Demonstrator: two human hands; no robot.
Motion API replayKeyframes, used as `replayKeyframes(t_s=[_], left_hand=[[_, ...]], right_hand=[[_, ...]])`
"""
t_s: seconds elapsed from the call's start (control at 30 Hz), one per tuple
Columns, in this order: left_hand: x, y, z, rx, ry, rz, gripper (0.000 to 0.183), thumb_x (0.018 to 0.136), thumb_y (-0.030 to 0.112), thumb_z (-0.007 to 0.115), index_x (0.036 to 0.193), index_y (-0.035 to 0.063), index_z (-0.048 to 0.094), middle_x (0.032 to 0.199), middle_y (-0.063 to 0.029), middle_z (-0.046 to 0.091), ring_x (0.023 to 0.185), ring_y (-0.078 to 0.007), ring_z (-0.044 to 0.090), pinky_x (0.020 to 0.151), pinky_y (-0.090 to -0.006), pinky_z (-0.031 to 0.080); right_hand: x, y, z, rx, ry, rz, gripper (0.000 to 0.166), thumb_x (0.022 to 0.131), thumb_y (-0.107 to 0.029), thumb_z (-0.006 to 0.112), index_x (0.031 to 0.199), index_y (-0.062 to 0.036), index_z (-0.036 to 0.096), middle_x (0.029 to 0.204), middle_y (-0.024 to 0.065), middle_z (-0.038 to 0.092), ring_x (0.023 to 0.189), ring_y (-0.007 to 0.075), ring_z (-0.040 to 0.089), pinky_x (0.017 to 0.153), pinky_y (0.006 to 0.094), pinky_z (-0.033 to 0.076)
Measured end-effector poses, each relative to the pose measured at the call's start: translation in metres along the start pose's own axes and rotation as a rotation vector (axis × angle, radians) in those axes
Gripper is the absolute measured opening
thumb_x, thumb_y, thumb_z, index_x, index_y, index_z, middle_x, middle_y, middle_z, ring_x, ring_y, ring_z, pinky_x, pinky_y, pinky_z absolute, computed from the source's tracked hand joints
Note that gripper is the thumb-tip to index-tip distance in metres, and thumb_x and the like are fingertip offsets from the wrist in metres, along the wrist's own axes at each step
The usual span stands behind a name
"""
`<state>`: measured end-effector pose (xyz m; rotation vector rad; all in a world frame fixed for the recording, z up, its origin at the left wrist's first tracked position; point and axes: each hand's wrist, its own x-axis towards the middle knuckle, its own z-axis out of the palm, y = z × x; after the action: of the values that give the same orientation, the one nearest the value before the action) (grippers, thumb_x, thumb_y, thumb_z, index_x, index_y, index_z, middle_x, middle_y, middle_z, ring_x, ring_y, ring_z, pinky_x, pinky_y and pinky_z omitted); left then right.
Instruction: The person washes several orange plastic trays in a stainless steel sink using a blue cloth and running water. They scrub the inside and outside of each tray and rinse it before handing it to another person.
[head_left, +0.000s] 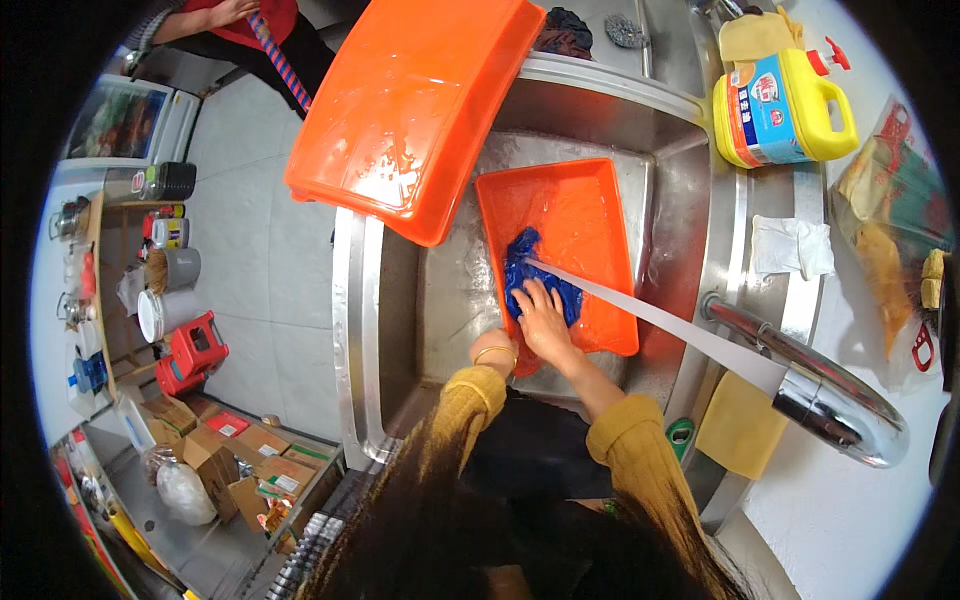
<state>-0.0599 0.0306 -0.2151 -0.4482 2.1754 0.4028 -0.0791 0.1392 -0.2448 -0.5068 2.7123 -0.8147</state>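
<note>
An orange plastic tray (577, 225) lies tilted inside a stainless steel sink basin (450, 315). My left hand (493, 349), with a gold bangle at the wrist, grips the tray's near left rim; its fingertips are hidden. Wet blue cloth (566, 296) is bunched in the tray. My right hand (544, 322) rests on that cloth with fingers spread. From the chrome faucet (817, 412), a stream of water (660, 322) runs down onto the cloth.
Another orange tray (405, 97), wet, leans upside down over the basin's far left rim. A yellow detergent jug (787, 109), white cloth (791, 246) and yellow cloth (742, 424) lie along the right ledge. At top left, another person's hand (234, 11) holds a striped pole (277, 56).
</note>
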Motion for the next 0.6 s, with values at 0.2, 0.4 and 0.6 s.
replayKeyframes(t_s=[0.2, 0.4, 0.6], left_hand=[[-0.005, -0.012, 0.002, -0.133, 0.037, 0.015, 0.030, 0.069, 0.033, 0.055, 0.085, 0.0082, 0.061, 0.085, -0.0144, 0.060, 0.081, -0.0293, 0.057, 0.070, -0.0380, 0.045], [-0.014, -0.022, -0.019, -0.272, 0.076, 0.127, 0.028, 0.070, 0.031, 0.054, 0.080, 0.0062, 0.060, 0.077, -0.0160, 0.059, 0.073, -0.0311, 0.056, 0.064, -0.0396, 0.044], [-0.019, -0.024, -0.026, -0.786, 0.111, 0.304, 0.016, 0.068, 0.016, 0.057, 0.064, 0.0019, 0.051, 0.054, -0.0086, 0.050, 0.052, -0.0187, 0.048, 0.052, -0.0321, 0.040]], right_hand=[[0.051, 0.010, -0.021, -0.255, -0.086, -0.072, 0.048, 0.073, -0.026, 0.053, 0.116, -0.0082, 0.040, 0.125, 0.0144, 0.033, 0.116, 0.0300, 0.029, 0.093, 0.0464, 0.023], [0.108, 0.058, -0.051, -0.457, 0.150, 0.173, 0.053, 0.075, -0.033, 0.052, 0.118, -0.0072, 0.037, 0.119, 0.0153, 0.039, 0.112, 0.0276, 0.035, 0.092, 0.0451, 0.024], [0.089, 0.071, -0.041, -0.102, 0.337, 0.420, 0.052, 0.073, -0.021, 0.055, 0.118, -0.0045, 0.037, 0.119, 0.0234, 0.036, 0.112, 0.0348, 0.032, 0.094, 0.0404, 0.025]])
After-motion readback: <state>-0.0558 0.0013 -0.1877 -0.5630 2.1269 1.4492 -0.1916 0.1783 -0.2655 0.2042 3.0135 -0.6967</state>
